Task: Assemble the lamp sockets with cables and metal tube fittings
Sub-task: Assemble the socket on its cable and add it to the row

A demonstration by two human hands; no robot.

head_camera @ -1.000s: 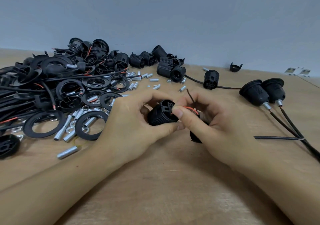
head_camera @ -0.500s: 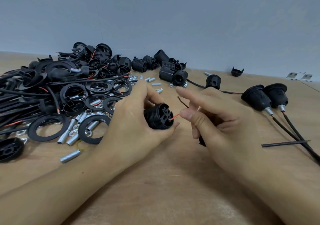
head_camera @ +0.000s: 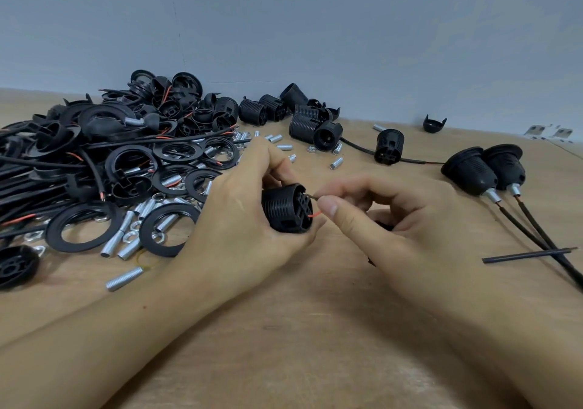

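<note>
My left hand (head_camera: 239, 219) grips a black ribbed lamp socket (head_camera: 285, 208) above the wooden table, its terminal end turned to the right. My right hand (head_camera: 394, 219) pinches a thin dark wire (head_camera: 312, 196) between thumb and forefinger at the socket's terminal face. A red wire (head_camera: 314, 215) runs from the same face under my thumb. The cable behind my right hand is mostly hidden. Two assembled sockets (head_camera: 467, 170) with metal tube fittings and black cables lie at the right.
A large heap of black rings, caps and cables (head_camera: 104, 156) fills the left side. Loose metal tubes (head_camera: 124, 277) and nuts lie around it. More ribbed sockets (head_camera: 303, 124) sit near the wall. A loose black cable piece (head_camera: 527, 254) lies at the right.
My right hand closed back in on the socket and now pinches the dark wire at its terminal face. The left hand has kept its grip on the socket.
</note>
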